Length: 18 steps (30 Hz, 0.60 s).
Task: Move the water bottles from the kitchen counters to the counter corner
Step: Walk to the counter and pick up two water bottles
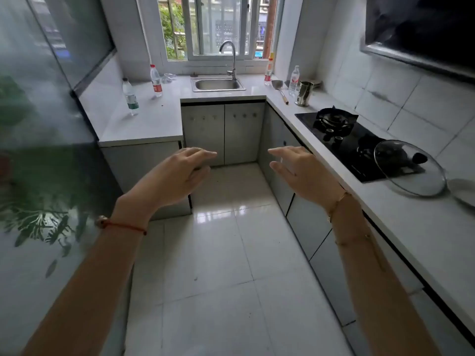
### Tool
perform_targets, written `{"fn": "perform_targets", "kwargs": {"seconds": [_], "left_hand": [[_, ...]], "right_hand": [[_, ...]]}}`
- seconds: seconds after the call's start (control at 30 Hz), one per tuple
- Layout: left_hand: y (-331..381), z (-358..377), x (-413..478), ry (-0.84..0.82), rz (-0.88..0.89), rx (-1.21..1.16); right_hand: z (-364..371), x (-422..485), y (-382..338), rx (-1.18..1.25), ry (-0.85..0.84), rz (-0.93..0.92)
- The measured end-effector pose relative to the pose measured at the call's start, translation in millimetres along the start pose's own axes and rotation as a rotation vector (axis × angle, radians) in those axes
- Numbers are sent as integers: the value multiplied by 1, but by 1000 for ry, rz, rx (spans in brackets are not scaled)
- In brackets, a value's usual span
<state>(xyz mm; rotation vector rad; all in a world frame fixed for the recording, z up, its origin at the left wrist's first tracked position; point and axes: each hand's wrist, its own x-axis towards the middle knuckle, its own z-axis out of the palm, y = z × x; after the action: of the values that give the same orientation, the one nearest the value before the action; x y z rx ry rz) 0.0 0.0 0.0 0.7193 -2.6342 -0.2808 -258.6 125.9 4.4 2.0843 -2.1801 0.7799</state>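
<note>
Nearest, the upright green-labelled clear plastic water bottle [130, 96] stands ahead-left of the empty, loosely spread left hand [177, 173].

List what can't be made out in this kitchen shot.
All head view:
1. Label text on the green-label clear plastic bottle and the red-label clear plastic bottle: too small to read.
2. White dish: cut off by the right edge.
3. Stacked pale plates: partly hidden behind the shiny steel cup.
4. Clear crumpled item: too blurred to identify.

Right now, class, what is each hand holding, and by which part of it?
Nothing is held. The left hand and the right hand both hover open above the floor, touching no object.
</note>
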Motion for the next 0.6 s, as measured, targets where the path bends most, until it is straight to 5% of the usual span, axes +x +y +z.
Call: {"fn": "perform_targets", "kwargs": {"seconds": [0.6], "left_hand": [[-47,84,106,-51,-85,-22]], "right_hand": [[60,79,113,29,-113,71]]}}
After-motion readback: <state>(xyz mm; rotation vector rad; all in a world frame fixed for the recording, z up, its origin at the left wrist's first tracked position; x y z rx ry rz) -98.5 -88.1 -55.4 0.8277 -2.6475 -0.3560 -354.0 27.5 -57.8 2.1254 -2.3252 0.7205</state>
